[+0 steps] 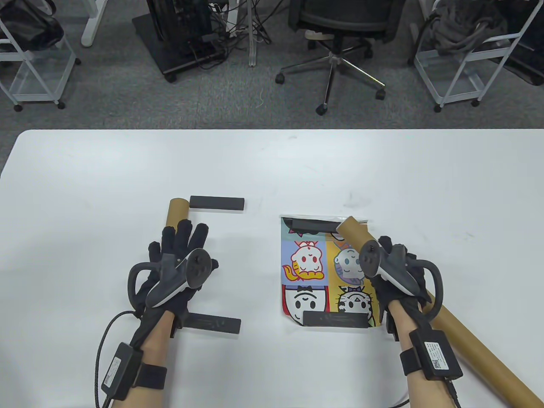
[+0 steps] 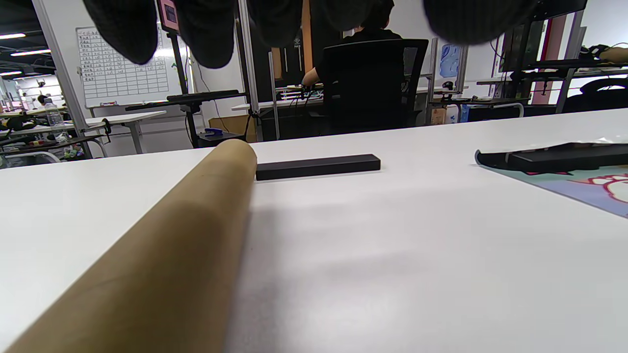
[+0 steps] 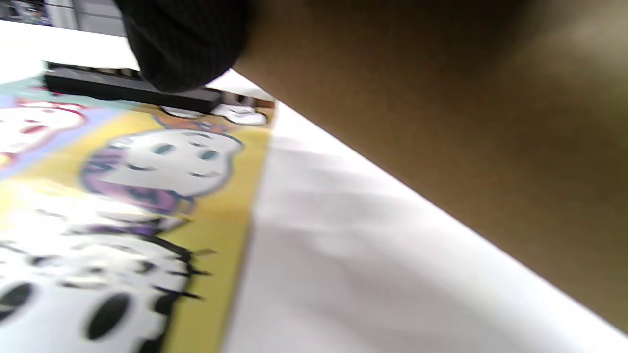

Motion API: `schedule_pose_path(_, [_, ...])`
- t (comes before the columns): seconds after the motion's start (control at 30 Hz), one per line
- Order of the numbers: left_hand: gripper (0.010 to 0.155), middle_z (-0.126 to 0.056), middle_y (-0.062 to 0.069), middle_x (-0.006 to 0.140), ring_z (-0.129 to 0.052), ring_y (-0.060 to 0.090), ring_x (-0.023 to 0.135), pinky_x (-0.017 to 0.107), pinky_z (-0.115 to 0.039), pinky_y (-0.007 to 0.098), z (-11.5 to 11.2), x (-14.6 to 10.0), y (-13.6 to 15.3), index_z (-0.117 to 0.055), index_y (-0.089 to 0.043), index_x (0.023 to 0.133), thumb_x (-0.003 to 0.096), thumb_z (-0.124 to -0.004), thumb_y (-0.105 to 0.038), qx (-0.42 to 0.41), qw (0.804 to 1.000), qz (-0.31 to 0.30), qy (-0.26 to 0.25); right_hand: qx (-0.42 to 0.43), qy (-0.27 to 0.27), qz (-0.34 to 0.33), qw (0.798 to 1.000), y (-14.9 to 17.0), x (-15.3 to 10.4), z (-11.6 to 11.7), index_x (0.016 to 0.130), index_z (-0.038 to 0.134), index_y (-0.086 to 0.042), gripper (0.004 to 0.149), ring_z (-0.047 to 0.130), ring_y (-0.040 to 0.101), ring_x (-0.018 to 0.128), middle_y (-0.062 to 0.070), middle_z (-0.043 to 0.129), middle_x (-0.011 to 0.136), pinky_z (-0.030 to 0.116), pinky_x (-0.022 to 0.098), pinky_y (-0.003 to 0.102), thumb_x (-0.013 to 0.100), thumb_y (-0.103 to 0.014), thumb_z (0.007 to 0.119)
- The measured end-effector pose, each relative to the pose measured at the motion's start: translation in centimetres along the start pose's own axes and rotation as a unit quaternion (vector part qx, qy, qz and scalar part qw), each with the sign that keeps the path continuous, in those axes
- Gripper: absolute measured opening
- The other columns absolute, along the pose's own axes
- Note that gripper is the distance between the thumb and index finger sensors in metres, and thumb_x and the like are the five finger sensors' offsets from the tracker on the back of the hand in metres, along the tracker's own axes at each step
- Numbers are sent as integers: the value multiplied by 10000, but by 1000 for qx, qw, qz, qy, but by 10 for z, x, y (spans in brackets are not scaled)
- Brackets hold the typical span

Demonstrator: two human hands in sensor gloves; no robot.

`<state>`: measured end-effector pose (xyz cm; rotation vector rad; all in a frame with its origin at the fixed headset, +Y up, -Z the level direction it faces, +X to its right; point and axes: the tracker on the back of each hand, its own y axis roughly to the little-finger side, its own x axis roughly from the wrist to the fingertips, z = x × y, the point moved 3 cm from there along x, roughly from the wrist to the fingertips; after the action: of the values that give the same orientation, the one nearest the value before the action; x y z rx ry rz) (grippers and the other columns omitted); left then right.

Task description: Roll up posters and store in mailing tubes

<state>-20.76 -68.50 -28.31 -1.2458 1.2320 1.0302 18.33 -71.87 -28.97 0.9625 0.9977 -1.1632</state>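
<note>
A colourful cartoon poster lies flat on the white table, held down by a black bar along its far edge and another black bar along its near edge. My right hand grips a long brown mailing tube that runs diagonally, its far end over the poster's far right corner. In the right wrist view the tube fills the upper right above the poster. My left hand lies with straight fingers over a second brown tube, which also shows in the left wrist view.
Two more black bars lie loose: one beside the left tube's far end, one near my left wrist. Beyond the table's far edge stand an office chair and wire carts.
</note>
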Motion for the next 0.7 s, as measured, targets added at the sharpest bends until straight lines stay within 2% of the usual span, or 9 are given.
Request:
schedule_pose_path(0.23, [797,-323,86,1335,-481,463,1205,837,-497,681,-2,1,-1,-260,-330,1224,543,-552,-625,-12,1000,-5,3,-39,49,-68,996,-48,-12,-15,1115,292,-57,851,744,501,878,266,571,1066,688,628,687,482,-406,740])
schedule_pose_path(0.33, [804,-360,102,1331,-538,464,1189,835,-514,674,-2,1,1,-236,-328,1221,544,-553,-623,-29,1000,-5,8,-50,74,-96,991,-65,-20,-16,1116,293,-60,851,748,497,879,259,575,1067,692,628,684,481,-408,741])
schedule_pose_path(0.5, [801,-423,112,1320,-577,459,1174,834,-535,663,-1,0,-2,-260,-316,1225,545,-559,-618,-63,998,-13,12,-57,88,-127,986,-77,-27,-16,1112,320,-77,838,757,487,881,246,588,1068,697,632,676,475,-413,748])
schedule_pose_path(0.6, [809,-458,124,1310,-601,452,1163,836,-548,651,-3,1,-16,-254,-311,1228,547,-557,-623,-83,995,-40,25,-52,95,-139,984,-80,-32,-18,1115,322,-81,840,756,487,881,244,589,1068,690,636,674,474,-413,753])
schedule_pose_path(0.7, [795,-510,127,1286,-641,432,1140,833,-578,623,-3,1,-33,-359,-262,1230,548,-601,-594,-178,981,-72,34,-53,96,-155,982,-86,-37,-17,1114,327,-79,840,764,483,878,242,597,1065,697,633,670,473,-415,753])
